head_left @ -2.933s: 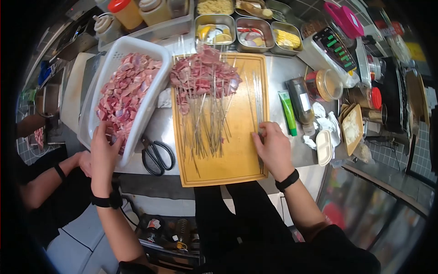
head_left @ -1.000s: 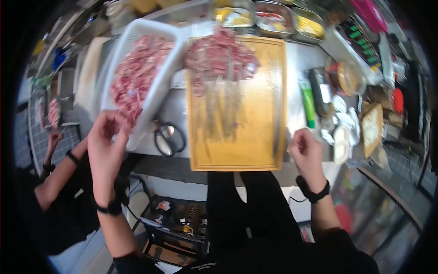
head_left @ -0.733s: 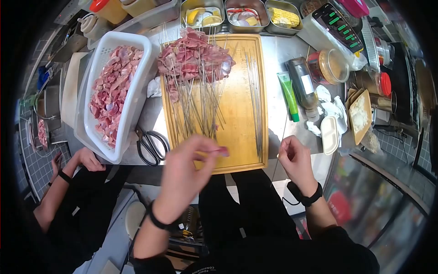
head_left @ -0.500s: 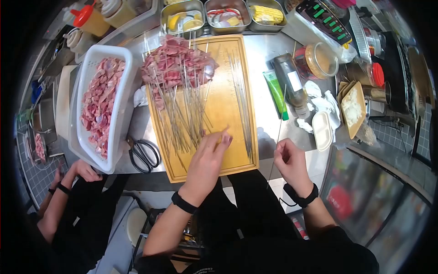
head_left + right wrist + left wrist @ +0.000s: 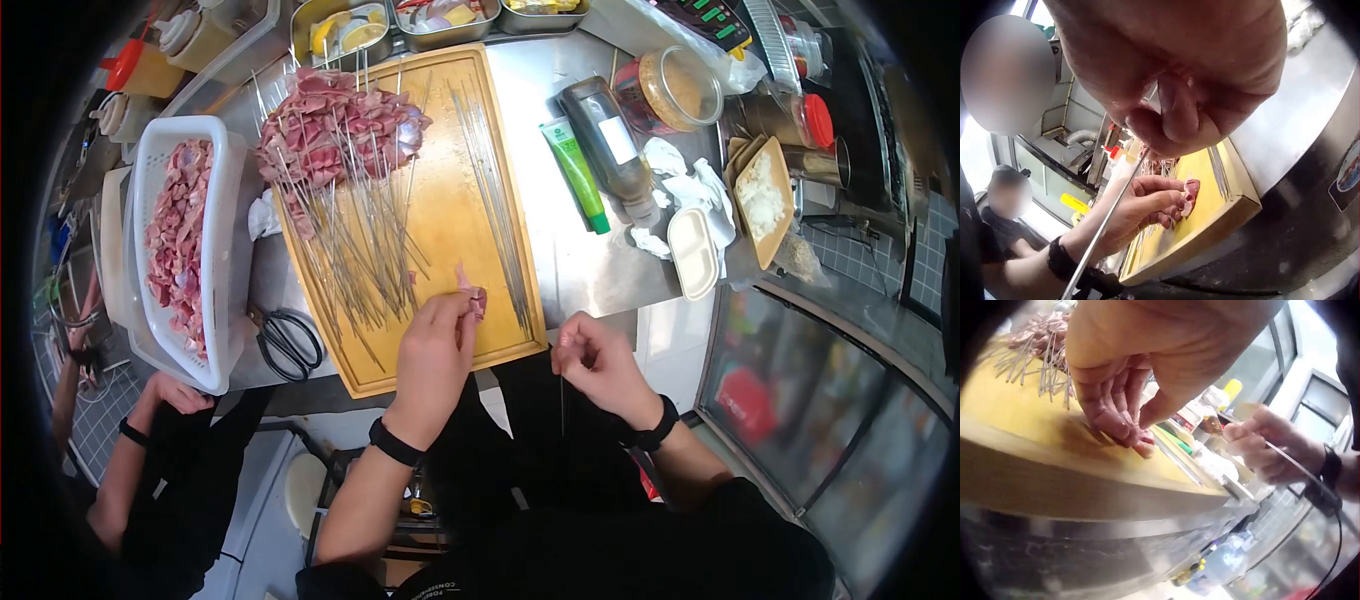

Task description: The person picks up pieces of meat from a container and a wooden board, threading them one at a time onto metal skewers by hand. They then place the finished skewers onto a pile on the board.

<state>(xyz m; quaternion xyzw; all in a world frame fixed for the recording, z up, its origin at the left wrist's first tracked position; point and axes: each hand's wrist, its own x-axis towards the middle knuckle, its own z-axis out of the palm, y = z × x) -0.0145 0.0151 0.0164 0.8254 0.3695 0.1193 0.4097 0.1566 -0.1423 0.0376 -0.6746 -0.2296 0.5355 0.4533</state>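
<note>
Low over the front part of the yellow board (image 5: 440, 230), the left hand (image 5: 433, 358) pinches a small piece of raw meat (image 5: 479, 302). In the right wrist view that meat (image 5: 1191, 190) hangs at the fingertips of the left hand (image 5: 1129, 215). The right hand (image 5: 603, 368) grips a thin metal skewer (image 5: 1107, 219) in curled fingers, just past the board's front right corner. Skewers threaded with meat (image 5: 330, 130) lie piled at the board's upper left. Several bare skewers (image 5: 495, 200) lie along its right side.
A white basket of meat pieces (image 5: 215, 240) and black-handled scissors (image 5: 288, 345) are left of the board. To its right are a green tube (image 5: 575, 175), a dark bottle (image 5: 607, 140), a jar (image 5: 668, 92) and crumpled tissues. Another person's hand (image 5: 180, 393) is near the basket.
The left hand has gone from the basket to the board with a piece of meat. The right hand has left the bare skewers and holds one beyond the board's edge. The head view has shifted.
</note>
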